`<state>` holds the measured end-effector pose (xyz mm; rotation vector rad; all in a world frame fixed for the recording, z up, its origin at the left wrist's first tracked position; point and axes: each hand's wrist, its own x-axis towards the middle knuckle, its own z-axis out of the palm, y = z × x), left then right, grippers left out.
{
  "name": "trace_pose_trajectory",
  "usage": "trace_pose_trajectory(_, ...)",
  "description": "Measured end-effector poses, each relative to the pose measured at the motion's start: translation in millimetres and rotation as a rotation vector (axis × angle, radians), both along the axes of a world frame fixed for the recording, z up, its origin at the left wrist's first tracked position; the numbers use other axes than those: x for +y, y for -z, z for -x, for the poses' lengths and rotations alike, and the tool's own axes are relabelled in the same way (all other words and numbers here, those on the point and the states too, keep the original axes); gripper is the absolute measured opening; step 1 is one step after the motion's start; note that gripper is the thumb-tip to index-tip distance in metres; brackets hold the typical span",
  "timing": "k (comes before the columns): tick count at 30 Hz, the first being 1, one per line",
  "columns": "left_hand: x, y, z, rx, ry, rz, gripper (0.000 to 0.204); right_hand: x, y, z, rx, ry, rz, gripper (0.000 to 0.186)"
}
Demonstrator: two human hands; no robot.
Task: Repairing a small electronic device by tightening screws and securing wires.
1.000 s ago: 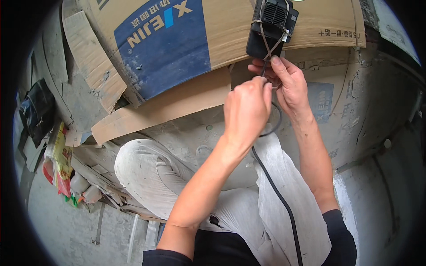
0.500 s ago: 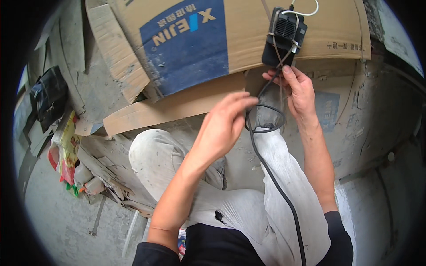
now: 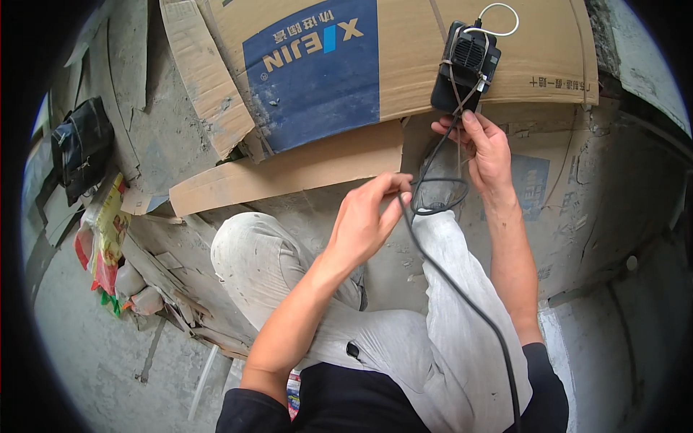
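In my right hand (image 3: 491,153), thumb and fingers pinch a black cable (image 3: 468,303) just below a black flat device (image 3: 445,88). A ribbed black block (image 3: 469,53) is strapped on that device with thin brown bands, which cross and hang down by my right fingers. A white cable (image 3: 517,20) curves out from its top end. My left hand (image 3: 361,220) is closed on the black cable, thumb against fingers, beside a loose loop of it. From there the cable runs down over my right leg to the lower edge.
Flat cardboard (image 3: 411,68) with a blue printed panel (image 3: 314,83) lies ahead, a torn strip (image 3: 289,169) along its near edge. At left are a black bag (image 3: 83,148), yellow-and-red plastic packaging (image 3: 105,231) and scraps. My bent legs in pale trousers (image 3: 253,252) sit below my hands.
My left hand, blurred and with fingers extended before, has closed on the black cable. The cable loop has flattened. My right hand keeps its pinch.
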<state>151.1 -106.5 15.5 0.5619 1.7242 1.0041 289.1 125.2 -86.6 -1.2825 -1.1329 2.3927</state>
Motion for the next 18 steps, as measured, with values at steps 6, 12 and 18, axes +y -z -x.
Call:
trace_pose_trajectory(6,-52,-62,-35,0.293,0.073,0.067,0.029,1,-4,-1,-0.010,-0.001,-0.017,0.040)
trace_pose_trajectory(12,-96,-117,-24,0.215,0.413,-0.142,0.038,0,-4,1,0.013,-0.005,-0.013,0.039)
trace_pose_trajectory(18,-88,-127,30,0.416,0.721,-0.351,0.037,0,-2,0,0.058,-0.010,-0.067,0.038)
